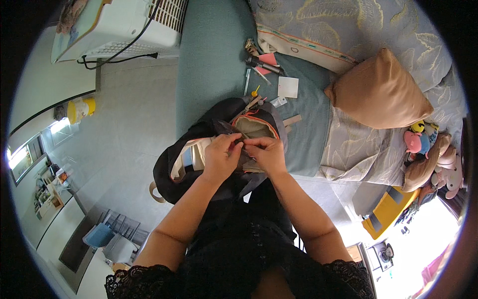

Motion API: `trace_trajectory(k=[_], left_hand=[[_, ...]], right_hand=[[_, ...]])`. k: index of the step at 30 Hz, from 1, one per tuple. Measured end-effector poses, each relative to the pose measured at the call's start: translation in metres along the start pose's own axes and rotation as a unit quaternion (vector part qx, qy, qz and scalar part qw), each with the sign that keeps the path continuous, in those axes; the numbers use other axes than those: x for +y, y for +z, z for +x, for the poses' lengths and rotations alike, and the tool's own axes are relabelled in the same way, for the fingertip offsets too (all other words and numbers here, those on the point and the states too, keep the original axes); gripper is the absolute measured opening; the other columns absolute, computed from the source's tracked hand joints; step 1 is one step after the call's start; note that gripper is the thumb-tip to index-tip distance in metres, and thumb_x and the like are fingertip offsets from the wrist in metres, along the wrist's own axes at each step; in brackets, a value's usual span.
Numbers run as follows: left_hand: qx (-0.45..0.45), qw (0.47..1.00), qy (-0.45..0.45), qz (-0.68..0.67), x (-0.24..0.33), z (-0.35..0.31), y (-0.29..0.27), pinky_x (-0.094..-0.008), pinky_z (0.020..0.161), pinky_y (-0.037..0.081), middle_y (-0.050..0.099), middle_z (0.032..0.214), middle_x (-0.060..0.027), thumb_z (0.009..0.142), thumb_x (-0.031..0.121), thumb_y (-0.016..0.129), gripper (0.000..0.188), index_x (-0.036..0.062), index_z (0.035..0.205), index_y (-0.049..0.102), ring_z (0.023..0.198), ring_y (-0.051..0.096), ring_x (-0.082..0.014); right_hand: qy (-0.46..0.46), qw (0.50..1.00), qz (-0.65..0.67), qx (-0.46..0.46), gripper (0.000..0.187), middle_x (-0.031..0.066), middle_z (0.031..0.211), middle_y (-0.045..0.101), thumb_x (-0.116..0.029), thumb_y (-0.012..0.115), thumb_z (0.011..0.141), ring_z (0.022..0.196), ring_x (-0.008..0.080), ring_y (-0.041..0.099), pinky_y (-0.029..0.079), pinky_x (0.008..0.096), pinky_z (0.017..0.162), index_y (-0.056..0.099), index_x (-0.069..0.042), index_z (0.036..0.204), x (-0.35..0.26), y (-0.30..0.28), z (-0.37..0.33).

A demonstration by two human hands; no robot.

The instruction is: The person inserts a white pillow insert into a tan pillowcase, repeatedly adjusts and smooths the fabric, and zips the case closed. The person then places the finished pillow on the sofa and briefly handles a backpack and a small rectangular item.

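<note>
A black backpack [167, 167] stands open in front of me at the edge of a green-covered bed. Orange trim edges its openings, and a beige lining [199, 152] shows inside. Over the middle of the bag my left hand [220, 155] and my right hand [269, 153] meet, fingertips almost touching. Both are closed in a pinch on something small and dark, mostly hidden by the fingers, so its kind is unclear. Just beyond the hands gapes a front pocket [255, 128] with an orange edge.
Beyond the bag lie a black flashlight-like cylinder [264, 65], pink paper [267, 59], a white square card [288, 87] and a small yellow item [255, 91]. A brown pillow [378, 94] and plush toys [418, 137] are at right. A white plastic crate [124, 30] with a black cable stands far left.
</note>
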State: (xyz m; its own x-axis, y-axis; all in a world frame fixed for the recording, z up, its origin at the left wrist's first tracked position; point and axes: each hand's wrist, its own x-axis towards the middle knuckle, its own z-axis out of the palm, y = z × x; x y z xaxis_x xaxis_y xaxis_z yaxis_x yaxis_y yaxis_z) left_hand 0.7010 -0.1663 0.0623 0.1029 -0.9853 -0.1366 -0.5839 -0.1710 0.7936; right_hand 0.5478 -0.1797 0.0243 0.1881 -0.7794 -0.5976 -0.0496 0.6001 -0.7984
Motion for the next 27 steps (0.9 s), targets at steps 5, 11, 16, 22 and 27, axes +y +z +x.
trace_trajectory(k=[5,11,16,22,27], left_hand=[[0.084,0.943,-0.184,-0.266,-0.029,0.003,-0.014,-0.0199,0.061,0.046,0.063,0.077,-0.0002,0.085,-0.001,0.066,0.015,0.0,0.101,0.067,0.066,0.056,-0.0054],[0.121,0.971,-0.174,-0.111,-0.045,-0.007,-0.005,-0.0228,0.064,0.049,0.061,0.096,-0.0083,0.084,0.0,0.066,0.041,-0.0002,0.122,0.051,0.075,0.06,-0.0105],[0.077,0.945,-0.244,-0.205,-0.03,-0.027,0.017,-0.0277,0.078,0.051,0.059,0.109,-0.0143,0.089,0.003,0.061,0.053,0.0011,0.135,0.034,0.087,0.064,-0.0183],[0.021,0.97,-0.21,-0.117,-0.028,-0.016,0.01,-0.0239,0.082,0.047,0.069,0.103,-0.0096,0.093,0.005,0.058,0.028,0.0002,0.12,0.063,0.095,0.061,-0.0109],[0.007,0.974,-0.183,-0.134,-0.055,-0.028,0.017,-0.0228,0.075,0.048,0.069,0.1,-0.0091,0.091,0.002,0.059,0.027,-0.0004,0.118,0.064,0.087,0.062,-0.0112]], right_hand=[[0.17,0.978,0.023,0.118,0.014,0.005,0.072,0.069,0.0,0.07,0.077,0.058,0.0086,0.058,0.046,0.024,0.054,0.074,0.001,0.09,0.046,-0.033,-0.018],[0.19,0.981,-0.041,-0.007,0.012,0.0052,0.07,0.067,0.002,0.068,0.08,0.057,0.009,0.057,0.045,0.0229,0.054,0.073,0.003,0.091,0.022,-0.036,-0.051],[0.09,0.974,-0.154,-0.138,0.018,0.0124,0.077,0.072,-0.009,0.072,0.076,0.065,0.0145,0.067,0.052,0.0282,0.063,0.075,-0.009,0.093,-0.014,-0.025,-0.062],[0.145,0.906,-0.05,-0.394,0.023,0.0069,0.089,0.072,-0.013,0.07,0.078,0.08,0.0166,0.067,0.053,0.031,0.072,0.072,-0.007,0.101,-0.023,-0.087,0.038],[-0.186,0.835,-0.517,0.038,0.02,0.008,0.095,0.068,-0.01,0.063,0.081,0.088,0.0267,0.064,0.053,0.0376,0.072,0.068,-0.011,0.101,0.057,-0.125,0.175]])
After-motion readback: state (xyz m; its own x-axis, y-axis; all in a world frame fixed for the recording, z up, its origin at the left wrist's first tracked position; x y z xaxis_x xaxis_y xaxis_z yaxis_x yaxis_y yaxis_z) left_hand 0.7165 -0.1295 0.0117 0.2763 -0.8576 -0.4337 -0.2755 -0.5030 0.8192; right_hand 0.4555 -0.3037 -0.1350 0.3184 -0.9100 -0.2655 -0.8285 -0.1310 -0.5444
